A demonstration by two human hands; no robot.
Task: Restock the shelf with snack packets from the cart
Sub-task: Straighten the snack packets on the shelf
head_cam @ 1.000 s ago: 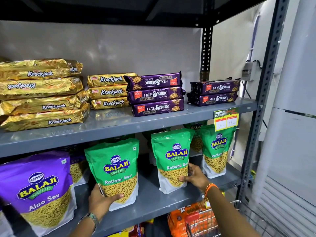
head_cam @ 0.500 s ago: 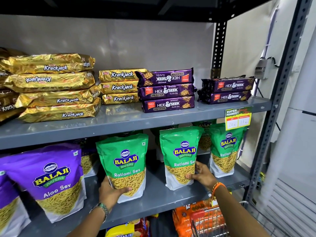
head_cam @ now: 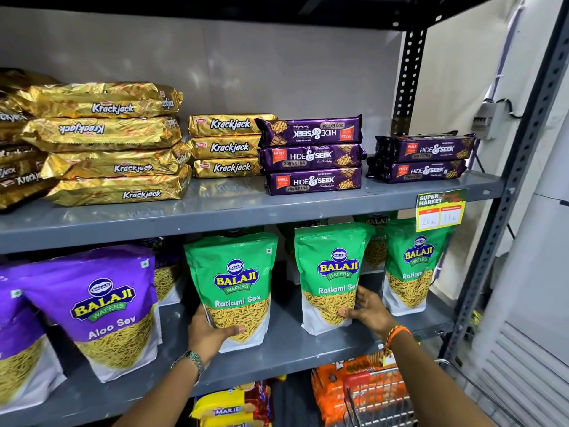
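Two green Ratlami Sev pouches stand upright on the grey middle shelf (head_cam: 277,355). My left hand (head_cam: 209,334) grips the lower left corner of the left green pouch (head_cam: 234,282), thumb across its front. My right hand (head_cam: 368,309) holds the lower right edge of the middle green pouch (head_cam: 329,272). A third green pouch (head_cam: 412,266) stands further right, with more pouches behind the row. The wire cart (head_cam: 378,396) shows at the bottom right, with orange packets (head_cam: 335,380) by it.
Purple Aloo Sev pouches (head_cam: 101,306) fill the shelf's left part. Above lie stacked gold Krackjack packs (head_cam: 114,140) and purple Hide & Seek packs (head_cam: 311,155). A yellow price tag (head_cam: 438,211) hangs from the upper shelf edge. The steel upright (head_cam: 505,192) stands at right.
The view has shifted so the shelf sits further right and nearer. Both hands stay on the same two green pouches, which stand slightly more upright.
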